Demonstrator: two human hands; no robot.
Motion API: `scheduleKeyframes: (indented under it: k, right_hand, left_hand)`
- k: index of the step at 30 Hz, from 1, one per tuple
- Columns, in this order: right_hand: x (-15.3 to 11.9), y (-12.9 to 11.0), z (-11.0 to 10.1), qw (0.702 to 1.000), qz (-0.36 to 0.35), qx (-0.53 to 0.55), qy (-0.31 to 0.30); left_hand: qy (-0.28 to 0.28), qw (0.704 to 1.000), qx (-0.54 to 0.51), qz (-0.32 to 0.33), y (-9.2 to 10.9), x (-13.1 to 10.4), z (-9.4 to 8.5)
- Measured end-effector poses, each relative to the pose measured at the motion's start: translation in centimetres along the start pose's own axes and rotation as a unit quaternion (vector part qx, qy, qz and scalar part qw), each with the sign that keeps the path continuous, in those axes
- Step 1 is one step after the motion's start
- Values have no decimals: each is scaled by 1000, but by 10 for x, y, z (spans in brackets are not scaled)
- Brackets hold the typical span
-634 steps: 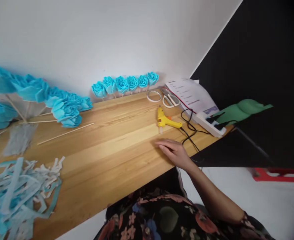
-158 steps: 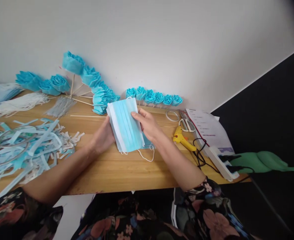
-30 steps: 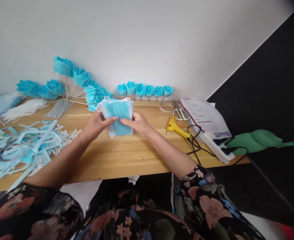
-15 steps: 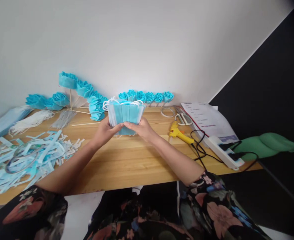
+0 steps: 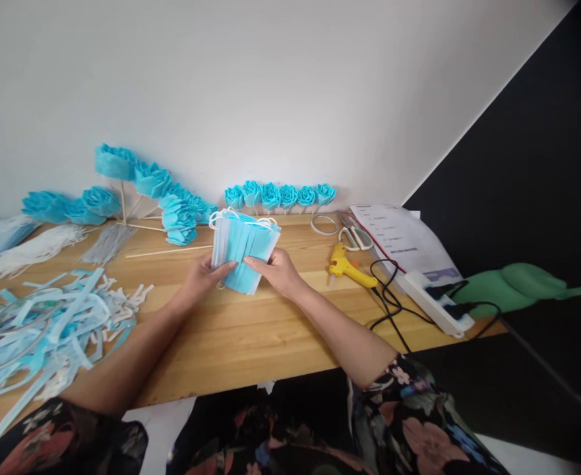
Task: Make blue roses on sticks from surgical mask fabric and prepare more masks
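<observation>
A stack of blue face masks (image 5: pixel 244 254) with white ear loops is held upright, slightly tilted, above the middle of the wooden table. My left hand (image 5: pixel 207 277) grips its left edge, thumb lying across the front. On the right edge my right hand (image 5: pixel 279 270) grips the same stack, its thumb also on the front. The fingers behind the masks are hidden. Behind the stack, a row of blue paper-like roses (image 5: pixel 289 196) leans against the wall. A thin wooden stick (image 5: pixel 166 251) lies just beyond my left hand.
Cut blue and white strips (image 5: pixel 47 330) heap at left, near white cords (image 5: pixel 37 249) and grey wires (image 5: pixel 107 244). More blue flowers (image 5: pixel 152 178) stand behind. At right lie a yellow glue gun (image 5: pixel 347 265), scissors (image 5: pixel 356 238), a tape ring (image 5: pixel 324 225), a power strip (image 5: pixel 438 305) and cables.
The mask stack has come lower and tilted, its bottom swinging to the right, with both hands still on it. The camera view has shifted slightly to the right.
</observation>
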State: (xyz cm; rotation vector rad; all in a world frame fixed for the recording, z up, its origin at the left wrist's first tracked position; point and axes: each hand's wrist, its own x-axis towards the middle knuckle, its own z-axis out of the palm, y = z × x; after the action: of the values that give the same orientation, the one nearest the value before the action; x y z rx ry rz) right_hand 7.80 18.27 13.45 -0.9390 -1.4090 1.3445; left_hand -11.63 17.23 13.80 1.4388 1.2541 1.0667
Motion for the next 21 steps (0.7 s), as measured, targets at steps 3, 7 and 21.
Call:
scheduleKeyframes:
  k: [3, 7, 21]
  right_hand:
    - [0, 0, -2, 1000, -10, 21, -1]
    - [0, -7, -6, 999, -30, 30, 8]
    - [11, -17, -17, 989, -27, 33, 139]
  left_hand:
    - [1, 1000, 5, -5, 4, 2, -11]
    - [-78, 996, 23, -38, 5, 7, -28]
    - [-190, 973, 78, -105, 6, 14, -63]
